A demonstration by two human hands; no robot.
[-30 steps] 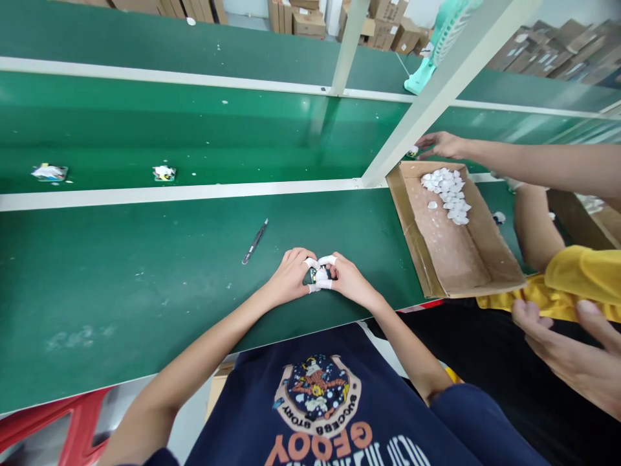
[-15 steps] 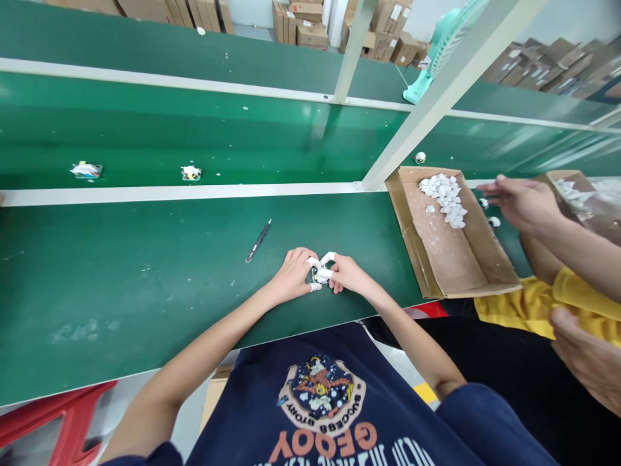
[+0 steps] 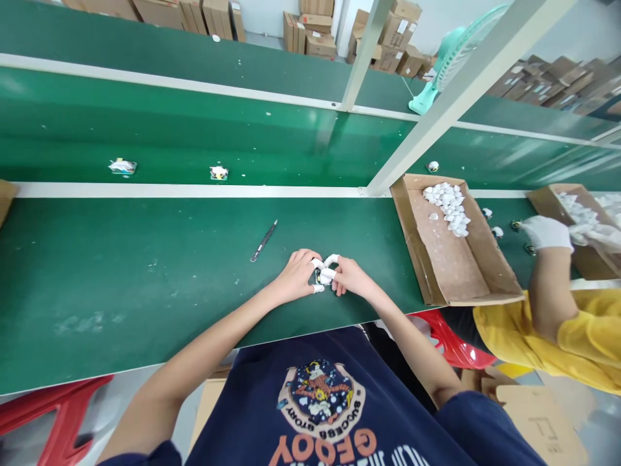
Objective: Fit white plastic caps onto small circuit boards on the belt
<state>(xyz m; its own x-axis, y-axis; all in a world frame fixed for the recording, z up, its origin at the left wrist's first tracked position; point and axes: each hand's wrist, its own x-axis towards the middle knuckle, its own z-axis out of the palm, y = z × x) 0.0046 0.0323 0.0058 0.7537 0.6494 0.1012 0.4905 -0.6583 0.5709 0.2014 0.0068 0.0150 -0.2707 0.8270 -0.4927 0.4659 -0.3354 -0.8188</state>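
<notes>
Between my two hands, just above the green bench, is a small circuit board (image 3: 319, 277) with a white piece on it, mostly covered by fingers. My left hand (image 3: 298, 275) grips its left side between thumb and forefinger, both in white finger cots. From the right, my right hand (image 3: 350, 276) pinches at the white piece, also with white cots on thumb and forefinger. Whether the white piece is fixed to the board I cannot tell. Black tweezers (image 3: 264, 241) lie on the bench, left of and beyond my hands.
A cardboard tray (image 3: 478, 275) with white pieces (image 3: 449, 204) stands to the right. Small boards sit on the back ledge, such as one (image 3: 219, 173) at centre-left. A co-worker's gloved hand (image 3: 548, 233) is beyond the tray. A slanted white post (image 3: 422, 139) rises behind it.
My hands keep their grip in nearly the same pose. The other person's bare arm over the tray's right side has gone; a white-gloved hand now shows at the far right. The view has shifted slightly.
</notes>
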